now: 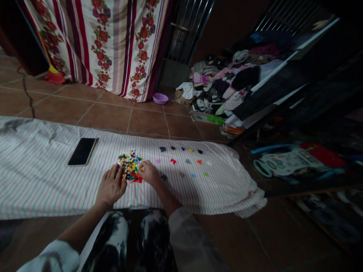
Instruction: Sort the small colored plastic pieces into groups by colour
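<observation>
Our left hand (111, 186) lies flat, fingers slightly apart, beside the mixed colored pieces (132, 166); our right hand's (149, 172) fingertips bunch together at them, grip unclear.

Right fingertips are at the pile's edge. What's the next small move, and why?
I'd lift the right hand slightly off the mixed-colour pile: its bunched fingers hide whatever they may pinch, and the small groups to the right each look like one colour, so colour probably decides placement. The left hand lies at the pile's other side.
</observation>
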### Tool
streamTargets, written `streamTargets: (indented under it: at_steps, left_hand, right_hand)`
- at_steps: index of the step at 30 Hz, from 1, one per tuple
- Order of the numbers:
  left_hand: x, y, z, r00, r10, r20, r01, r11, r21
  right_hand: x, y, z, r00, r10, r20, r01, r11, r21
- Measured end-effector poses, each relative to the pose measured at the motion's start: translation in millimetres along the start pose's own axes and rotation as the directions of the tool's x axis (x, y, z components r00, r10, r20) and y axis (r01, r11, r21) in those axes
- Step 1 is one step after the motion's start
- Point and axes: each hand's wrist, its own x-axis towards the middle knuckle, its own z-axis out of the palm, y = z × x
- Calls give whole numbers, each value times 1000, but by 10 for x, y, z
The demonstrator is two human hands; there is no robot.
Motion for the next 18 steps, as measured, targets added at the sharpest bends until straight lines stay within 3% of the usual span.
streamTargets:
  at_steps: [7,18]
  left_hand:
    - [0,-15,-3,1000,17,6,-17,1000,-2]
    - [6,-6,-32,999,39,20,-40,999,22]
  right_hand:
    - [-25,16,70,996,8,-85,-4,999,54]
    - [-32,25,123,957,266,-115,-229,938,258]
